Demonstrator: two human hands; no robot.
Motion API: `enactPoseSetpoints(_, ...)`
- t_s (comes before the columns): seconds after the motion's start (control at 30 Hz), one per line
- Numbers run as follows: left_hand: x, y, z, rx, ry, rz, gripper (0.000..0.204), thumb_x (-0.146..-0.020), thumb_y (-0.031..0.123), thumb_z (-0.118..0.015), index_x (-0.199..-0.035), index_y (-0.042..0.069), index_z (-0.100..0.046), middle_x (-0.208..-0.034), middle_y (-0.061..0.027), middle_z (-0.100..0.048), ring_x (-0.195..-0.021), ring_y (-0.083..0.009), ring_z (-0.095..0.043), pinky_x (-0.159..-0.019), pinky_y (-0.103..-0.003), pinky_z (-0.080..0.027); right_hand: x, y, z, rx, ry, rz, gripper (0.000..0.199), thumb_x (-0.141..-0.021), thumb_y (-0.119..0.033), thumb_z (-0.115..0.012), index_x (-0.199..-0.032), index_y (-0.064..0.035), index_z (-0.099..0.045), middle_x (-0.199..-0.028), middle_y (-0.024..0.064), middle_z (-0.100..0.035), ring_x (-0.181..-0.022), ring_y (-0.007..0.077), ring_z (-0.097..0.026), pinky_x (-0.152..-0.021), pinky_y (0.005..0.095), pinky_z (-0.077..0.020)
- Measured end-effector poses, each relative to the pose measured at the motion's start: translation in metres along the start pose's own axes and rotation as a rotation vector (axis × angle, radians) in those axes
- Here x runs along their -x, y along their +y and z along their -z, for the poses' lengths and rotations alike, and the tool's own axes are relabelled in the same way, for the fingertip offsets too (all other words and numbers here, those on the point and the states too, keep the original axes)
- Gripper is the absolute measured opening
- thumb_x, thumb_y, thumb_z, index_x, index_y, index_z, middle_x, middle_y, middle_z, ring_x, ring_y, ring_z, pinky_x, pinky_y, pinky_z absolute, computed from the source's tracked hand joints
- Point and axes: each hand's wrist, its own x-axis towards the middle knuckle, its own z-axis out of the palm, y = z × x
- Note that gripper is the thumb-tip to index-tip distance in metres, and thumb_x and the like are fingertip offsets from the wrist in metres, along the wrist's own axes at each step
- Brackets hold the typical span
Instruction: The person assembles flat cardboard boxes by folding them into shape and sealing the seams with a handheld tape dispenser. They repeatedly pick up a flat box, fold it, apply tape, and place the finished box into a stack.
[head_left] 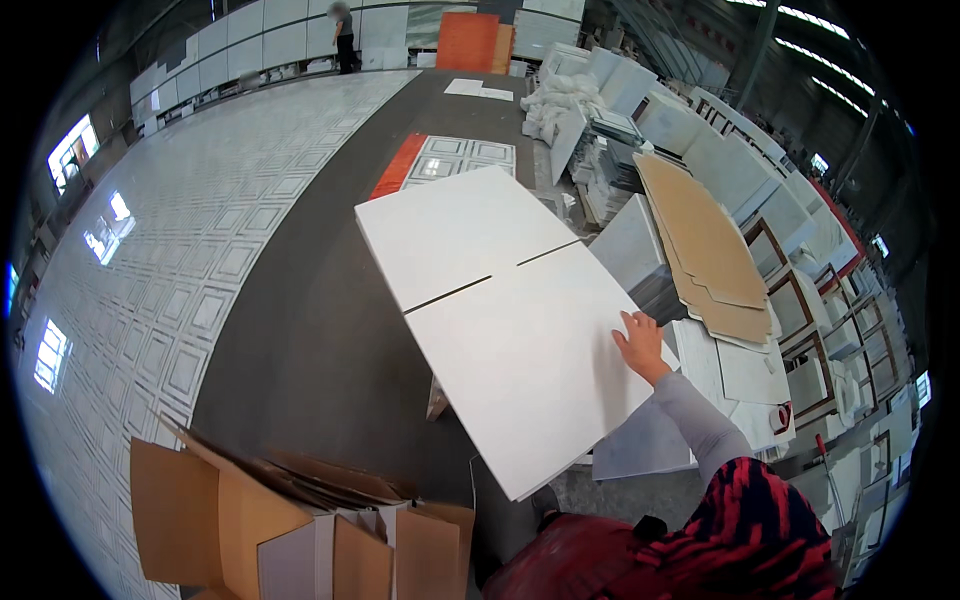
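A large flat white panel (540, 360), perhaps a foam board, lies slantwise before me at the middle of the view. A broken dark slit runs across it, with a plain white stretch between the slit's two parts. At the panel's right side is my right hand (641, 347), its fingers apart and slightly bent over the white surface. It holds nothing that I can see. My left hand is out of view. What bears the panel is mostly hidden; a small wooden leg (437, 398) shows under its left edge.
Open brown cartons (185, 510) stand at lower left. To the right are brown cardboard sheets (700, 240) on stacked slabs. Patterned glossy tiles (170, 290) cover the floor at left. Beyond the panel lies a patterned tile piece (465, 155). A person (343, 40) stands far off.
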Motion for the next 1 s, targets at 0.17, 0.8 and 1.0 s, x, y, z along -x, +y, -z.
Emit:
enactPoseSetpoints(0.17, 0.133, 0.171, -0.139, 0.508, -0.967, -0.104, 0.049, -0.095, 0.036, -0.046, -0.121, -0.004, -0.049, -0.130, -0.0261, -0.045, -0.121, -0.0379, -0.042, -0.097, -0.047, -0.037, 0.004, 0.066, -0.044, -0.098, -0.133, -0.294, 0.051, -0.085, -0.039, -0.058, -0.126, -0.0091, -0.049, -0.124, 0.0125, -0.047, -0.112, 0.0323, -0.044, -0.087, 0.0546, -0.0338)
enactPoseSetpoints(0.8, 0.098, 0.310, -0.143, 1.064, -1.229, 0.867, 0.017, -0.072, -0.007, -0.062, -0.077, 0.004, -0.051, -0.075, -0.0026, -0.058, -0.066, -0.0107, -0.053, -0.065, -0.024, -0.044, 0.029, 0.102, -0.031, -0.549, -0.070, -0.054, 0.038, -0.083, -0.038, -0.061, -0.108, -0.0104, -0.063, -0.124, 0.0143, -0.049, -0.121, 0.0372, -0.036, -0.096, 0.0518, -0.0255)
enactPoseSetpoints(1.0, 0.087, 0.417, -0.055, 1.440, -1.023, 0.458, 0.013, -0.073, -0.007, -0.057, -0.077, 0.001, -0.047, -0.108, -0.0070, -0.056, -0.077, -0.0079, -0.052, -0.069, -0.021, -0.044, 0.003, 0.091, 0.096, -0.866, -0.313, 0.023, 0.052, -0.084, -0.042, -0.061, -0.121, -0.0059, -0.055, -0.127, 0.0156, -0.048, -0.119, 0.0331, -0.043, -0.095, 0.0432, -0.0352)
